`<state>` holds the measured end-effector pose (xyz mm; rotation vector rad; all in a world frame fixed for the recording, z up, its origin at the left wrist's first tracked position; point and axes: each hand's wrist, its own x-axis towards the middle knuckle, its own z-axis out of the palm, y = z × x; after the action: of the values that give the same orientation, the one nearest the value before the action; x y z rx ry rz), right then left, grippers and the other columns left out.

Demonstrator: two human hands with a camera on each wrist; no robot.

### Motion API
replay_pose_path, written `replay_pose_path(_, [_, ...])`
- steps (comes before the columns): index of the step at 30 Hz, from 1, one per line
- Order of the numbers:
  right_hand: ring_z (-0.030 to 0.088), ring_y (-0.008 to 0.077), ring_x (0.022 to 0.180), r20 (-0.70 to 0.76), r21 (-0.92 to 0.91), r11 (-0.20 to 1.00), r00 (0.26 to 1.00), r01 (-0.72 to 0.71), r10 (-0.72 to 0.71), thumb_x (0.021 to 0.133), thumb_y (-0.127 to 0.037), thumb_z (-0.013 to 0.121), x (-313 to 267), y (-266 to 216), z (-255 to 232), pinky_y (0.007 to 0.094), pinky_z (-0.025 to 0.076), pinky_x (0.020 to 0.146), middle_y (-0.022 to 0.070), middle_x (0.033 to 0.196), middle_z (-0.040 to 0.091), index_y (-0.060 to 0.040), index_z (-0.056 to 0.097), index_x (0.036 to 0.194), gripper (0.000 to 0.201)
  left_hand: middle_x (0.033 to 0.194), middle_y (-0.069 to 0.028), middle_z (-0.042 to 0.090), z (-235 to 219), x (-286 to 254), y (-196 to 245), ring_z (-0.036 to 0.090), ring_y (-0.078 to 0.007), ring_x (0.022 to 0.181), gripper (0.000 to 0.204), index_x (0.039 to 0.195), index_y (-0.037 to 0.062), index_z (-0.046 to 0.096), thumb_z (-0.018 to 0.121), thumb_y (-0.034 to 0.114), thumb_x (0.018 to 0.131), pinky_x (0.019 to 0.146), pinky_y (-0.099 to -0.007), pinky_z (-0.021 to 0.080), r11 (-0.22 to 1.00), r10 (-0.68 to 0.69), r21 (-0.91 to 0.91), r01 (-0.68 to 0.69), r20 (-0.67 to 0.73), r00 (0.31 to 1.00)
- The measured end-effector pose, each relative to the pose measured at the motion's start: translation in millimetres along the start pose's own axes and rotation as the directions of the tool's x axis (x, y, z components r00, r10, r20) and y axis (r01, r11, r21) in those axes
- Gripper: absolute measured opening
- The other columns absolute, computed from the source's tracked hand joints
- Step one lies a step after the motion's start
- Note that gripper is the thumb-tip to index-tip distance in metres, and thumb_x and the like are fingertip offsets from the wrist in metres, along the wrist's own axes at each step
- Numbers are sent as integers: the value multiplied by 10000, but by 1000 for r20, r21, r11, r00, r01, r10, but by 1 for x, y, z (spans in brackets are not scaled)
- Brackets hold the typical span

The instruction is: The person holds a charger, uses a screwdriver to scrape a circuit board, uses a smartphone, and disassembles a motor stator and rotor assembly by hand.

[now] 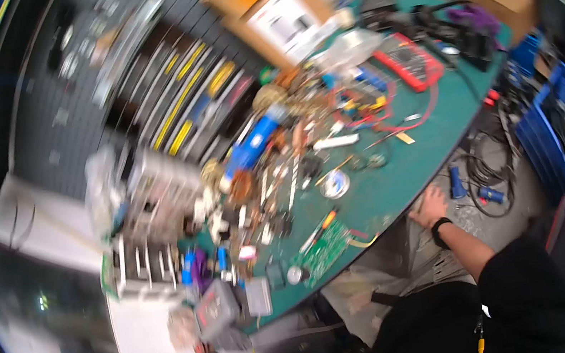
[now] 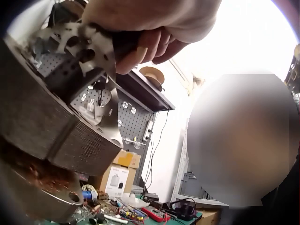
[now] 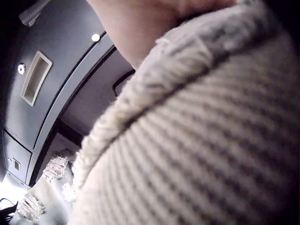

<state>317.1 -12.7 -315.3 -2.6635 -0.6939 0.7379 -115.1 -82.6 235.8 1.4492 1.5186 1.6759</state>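
Note:
In the left wrist view my left hand (image 2: 168, 23) is up close with its fingers curled at a dark part behind a punched metal plate (image 2: 101, 51). Below the plate, a large motor stator (image 2: 51, 122) with a layered steel core and copper windings (image 2: 42, 176) fills the left side. The grip itself is partly hidden by the plate. My right hand (image 1: 432, 206), with a black band at the wrist, shows beside the table's front edge in the head view, fingers extended. Its wrist view has frayed, ribbed pale fabric (image 3: 187, 131) right under that hand.
The green table (image 1: 427, 127) bears a red multimeter (image 1: 409, 62), a green circuit board (image 1: 325, 251), a blue cylinder (image 1: 253, 144) and many small parts. A blue bin (image 1: 543, 132) and coiled black cable (image 1: 492, 176) lie at the right. A grey cabinet (image 3: 61, 56) is beside the right hand.

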Motion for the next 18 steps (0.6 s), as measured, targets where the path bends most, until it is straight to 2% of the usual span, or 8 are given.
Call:
replay_pose_path(2, [275,401,1399,32,-58,998,999,-17,19,672,-512,801,8,-1,4,601,332,1068,238,1498,288,12,62,1508,1233,549,46,375,15,0,21,281,-82,454,294,634,109,510,552,71,922,431,-246,265,950,310,-1,-312,-121,943])
replay_pose_path(4, [225,433,1422,-5,-117,980,987,161,-163,712,-554,740,19,14,21,500,158,1175,270,1515,276,41,242,1477,1089,553,88,293,20,15,16,262,-36,452,151,852,102,525,501,185,976,426,-206,229,992,126,17,-125,-150,981])
replay_pose_path(5, [254,450,1398,-4,-111,969,975,221,-223,728,-547,729,20,15,19,524,200,1152,280,1499,294,56,307,1438,1022,554,84,305,16,26,5,279,-34,456,151,832,109,519,515,170,970,441,-209,251,998,52,28,-57,164,985])
replay_pose_path(6, [336,456,1336,-153,-136,949,940,286,-305,710,-500,769,43,33,50,529,303,1096,279,1442,356,44,263,1449,1048,555,79,299,29,28,-6,274,-39,462,182,806,99,503,521,175,970,453,-215,257,989,-49,144,29,141,989])
replay_pose_path(8, [444,487,1215,-192,-57,968,949,244,-250,721,-462,783,52,31,54,515,403,1011,318,1387,372,-7,123,1497,1116,545,62,305,36,33,-46,285,-71,461,264,713,99,458,540,152,958,470,-252,286,962,-271,107,253,213,939])
replay_pose_path(13, [462,553,1153,-159,-161,931,923,327,-351,747,-603,712,77,50,69,553,401,988,384,1282,397,-4,47,1499,1169,476,19,315,31,20,-133,266,-70,401,438,550,83,311,539,-21,909,423,-260,215,870,-279,-200,451,554,784])
replay_pose_path(14, [483,513,1126,-141,-348,851,876,393,-462,767,-664,651,81,54,69,533,454,920,347,1231,420,111,233,1361,1062,475,20,310,28,13,-136,263,-68,401,444,548,82,300,534,-29,909,425,-257,211,865,-242,-225,449,595,766])
replay_pose_path(18, [473,531,1117,-149,-174,887,879,427,-453,775,-651,658,72,51,58,537,439,925,360,1218,421,97,251,1345,1024,464,26,266,30,6,-142,228,-85,390,416,555,109,249,473,-75,854,424,-281,193,888,-222,-192,417,616,756])
